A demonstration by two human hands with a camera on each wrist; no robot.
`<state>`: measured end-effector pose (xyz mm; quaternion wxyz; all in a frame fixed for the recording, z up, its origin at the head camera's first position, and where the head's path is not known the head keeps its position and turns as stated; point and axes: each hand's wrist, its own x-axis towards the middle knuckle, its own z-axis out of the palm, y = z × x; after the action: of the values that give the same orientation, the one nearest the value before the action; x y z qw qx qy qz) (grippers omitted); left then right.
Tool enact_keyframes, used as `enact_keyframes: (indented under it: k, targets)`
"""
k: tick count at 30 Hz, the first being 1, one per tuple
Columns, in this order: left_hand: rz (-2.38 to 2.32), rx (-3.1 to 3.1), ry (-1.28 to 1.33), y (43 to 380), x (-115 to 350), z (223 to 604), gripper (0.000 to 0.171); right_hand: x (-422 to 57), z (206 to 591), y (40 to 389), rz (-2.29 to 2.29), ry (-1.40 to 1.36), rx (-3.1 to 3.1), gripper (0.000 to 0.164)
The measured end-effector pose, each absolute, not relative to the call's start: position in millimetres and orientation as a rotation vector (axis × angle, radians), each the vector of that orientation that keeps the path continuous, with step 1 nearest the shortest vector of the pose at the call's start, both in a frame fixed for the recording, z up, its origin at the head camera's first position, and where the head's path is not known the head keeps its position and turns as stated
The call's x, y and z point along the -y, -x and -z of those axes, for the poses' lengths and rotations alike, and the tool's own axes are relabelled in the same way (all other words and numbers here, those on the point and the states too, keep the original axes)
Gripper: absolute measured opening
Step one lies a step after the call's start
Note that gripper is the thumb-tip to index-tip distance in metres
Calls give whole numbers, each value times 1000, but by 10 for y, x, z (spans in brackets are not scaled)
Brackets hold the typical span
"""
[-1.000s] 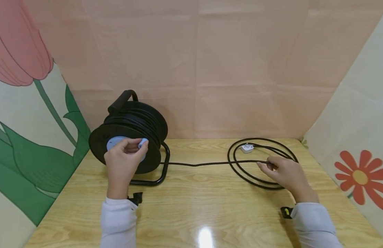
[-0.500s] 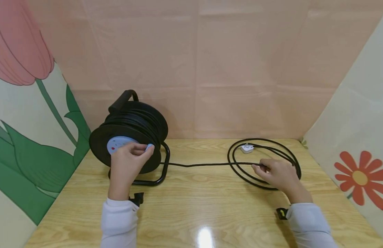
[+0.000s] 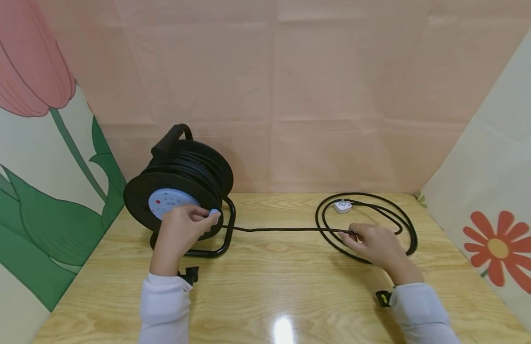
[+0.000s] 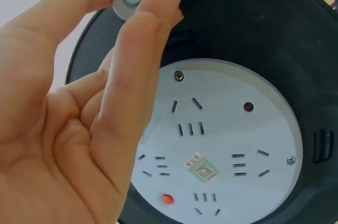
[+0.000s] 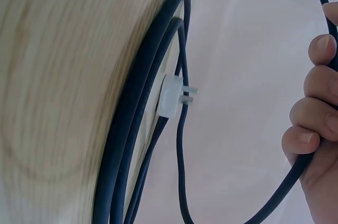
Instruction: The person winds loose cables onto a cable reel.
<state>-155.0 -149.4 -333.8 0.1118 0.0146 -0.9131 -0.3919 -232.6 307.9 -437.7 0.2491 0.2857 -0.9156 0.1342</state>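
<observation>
A black cable reel (image 3: 138, 200) stands on its tubular frame at the left, thick with wound cable. My left hand (image 3: 177, 231) pinches the small blue knob (image 4: 124, 2) near the lower right edge of its front disc. In the middle of that disc sits a pale blue socket panel (image 4: 248, 139) with a red button. From the reel a black cable (image 3: 282, 229) runs almost straight to my right hand (image 3: 375, 243), whose fingers grip it low over the table. Beyond that hand the cable lies in loose loops (image 5: 129, 108), with a white plug (image 5: 170, 97) among them.
The wood-grain table (image 3: 248, 286) carries everything. Behind the reel and loops rises a pink sheet wall (image 3: 334, 95). Flower-printed panels stand on both sides, with a tulip (image 3: 29, 62) at left and a red flower (image 3: 499, 247) at right. The reel's handle (image 3: 168, 138) juts up.
The knob and my left hand have swung down and right as the disc turns clockwise. My right hand has moved left toward the reel, still holding the cable.
</observation>
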Motion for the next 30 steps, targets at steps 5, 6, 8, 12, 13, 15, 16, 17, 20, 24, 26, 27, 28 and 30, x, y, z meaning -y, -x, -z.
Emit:
enact_keyframes:
  k: [5, 6, 8, 12, 13, 15, 16, 17, 20, 24, 26, 27, 28, 30]
  targets:
    - [1156, 2742, 6, 1574, 1517, 3342, 42, -3003, 4371, 2316, -370, -805, 2489, 38]
    - [1158, 2749, 17, 1580, 1523, 3344, 42, -2993, 4373, 2315, -373, -808, 2490, 38]
    - [1155, 2763, 30, 1588, 1533, 3350, 41, -2975, 4380, 2312, -376, -816, 2500, 37]
    - [1151, 2799, 46, 1606, 1551, 3369, 40, -2942, 4392, 2307, -368, -829, 2529, 31]
    - [1150, 2809, 49, 1607, 1557, 3375, 40, -2934, 4396, 2307, -363, -830, 2538, 29]
    - [1158, 2825, 55, 1613, 1569, 3387, 40, -2914, 4402, 2307, -351, -830, 2550, 25]
    - [1161, 2834, 56, 1616, 1575, 3394, 40, -2903, 4405, 2307, -346, -830, 2554, 24]
    - [1168, 2844, 53, 1619, 1581, 3401, 41, -2892, 4407, 2305, -341, -830, 2556, 24]
    - [1182, 2871, 45, 1629, 1599, 3425, 43, -2857, 4411, 2292, -334, -836, 2554, 25]
    - [1189, 2910, 43, 1648, 1621, 3461, 44, -2820, 4420, 2279, -337, -858, 2532, 33]
    - [1200, 2929, 37, 1658, 1631, 3478, 44, -2804, 4428, 2278, -334, -871, 2520, 35]
    - [1209, 2937, 35, 1661, 1636, 3485, 45, -2796, 4433, 2276, -334, -882, 2518, 33]
    - [1217, 2944, 32, 1665, 1642, 3491, 45, -2786, 4437, 2275, -335, -891, 2522, 32]
    - [1232, 2956, 18, 1676, 1653, 3505, 46, -2767, 4446, 2273, -336, -904, 2541, 27]
